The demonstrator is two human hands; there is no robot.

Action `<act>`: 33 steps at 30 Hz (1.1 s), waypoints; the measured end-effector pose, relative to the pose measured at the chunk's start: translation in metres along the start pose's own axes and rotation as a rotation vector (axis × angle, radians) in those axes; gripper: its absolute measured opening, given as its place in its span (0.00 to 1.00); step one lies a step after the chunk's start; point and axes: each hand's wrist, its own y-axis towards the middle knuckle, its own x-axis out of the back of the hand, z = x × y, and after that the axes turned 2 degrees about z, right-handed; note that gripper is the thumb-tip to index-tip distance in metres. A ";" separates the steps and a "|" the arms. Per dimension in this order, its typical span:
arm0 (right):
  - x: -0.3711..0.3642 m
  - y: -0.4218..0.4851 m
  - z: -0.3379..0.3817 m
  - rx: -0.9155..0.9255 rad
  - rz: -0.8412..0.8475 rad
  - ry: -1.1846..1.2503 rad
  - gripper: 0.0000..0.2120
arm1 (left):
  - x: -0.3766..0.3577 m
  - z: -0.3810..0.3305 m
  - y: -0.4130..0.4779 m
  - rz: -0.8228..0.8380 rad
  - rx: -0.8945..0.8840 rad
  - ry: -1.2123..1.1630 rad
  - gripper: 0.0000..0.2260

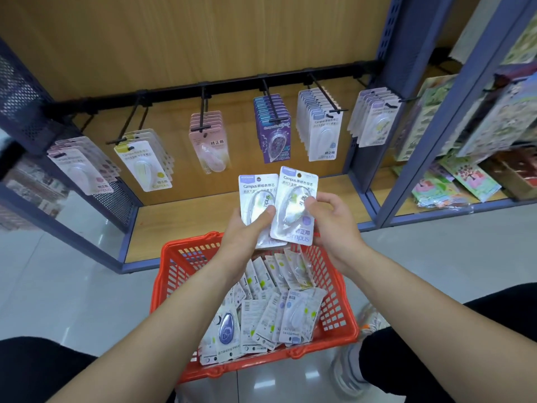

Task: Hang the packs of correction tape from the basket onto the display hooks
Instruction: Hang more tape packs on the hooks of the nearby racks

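Currently, the left hand (244, 234) has its grip closed on one correction tape pack (254, 193), and the right hand (331, 222) pinches a second pack (295, 207) beside it, both above the orange basket (174, 269) of packs, below the display hooks (322, 91). The two packs overlap at their edges.

The left hand (247, 231) covers the lower half of the left pack (255, 187), and the right pack (293, 199) overlaps its edge. Both forearms (180, 301) cross the basket (343, 324), hiding part of the heap of packs (261, 321). The fine print everywhere is too small to read. The goods (453, 184) on the right shelf smear into blur.
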 end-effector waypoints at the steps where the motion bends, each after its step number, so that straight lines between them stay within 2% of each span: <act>1: 0.005 0.001 0.006 0.019 -0.004 -0.008 0.09 | -0.003 -0.004 0.002 0.010 -0.015 0.000 0.22; 5: 0.019 0.002 0.034 0.079 0.053 -0.062 0.14 | -0.022 -0.024 0.009 0.046 -0.069 0.028 0.21; 9: 0.047 0.014 0.068 0.083 0.065 -0.141 0.13 | -0.045 -0.043 0.021 0.026 -0.083 0.078 0.30; 12: 0.084 0.037 0.098 0.092 0.021 -0.201 0.06 | -0.065 -0.048 0.033 0.037 -0.081 0.057 0.26; 15: 0.124 0.065 0.114 0.089 -0.029 -0.261 0.06 | -0.086 -0.049 0.044 0.051 -0.092 0.070 0.22; 17: 0.145 0.084 0.114 0.086 -0.075 -0.305 0.04 | -0.098 -0.045 0.051 0.072 -0.090 0.088 0.22; 23: 0.180 0.140 0.104 0.139 -0.180 -0.243 0.10 | -0.122 -0.029 0.075 0.115 -0.072 0.147 0.24; 33: 0.187 0.185 0.097 0.167 -0.148 -0.176 0.15 | -0.135 -0.015 0.109 0.075 -0.042 0.113 0.23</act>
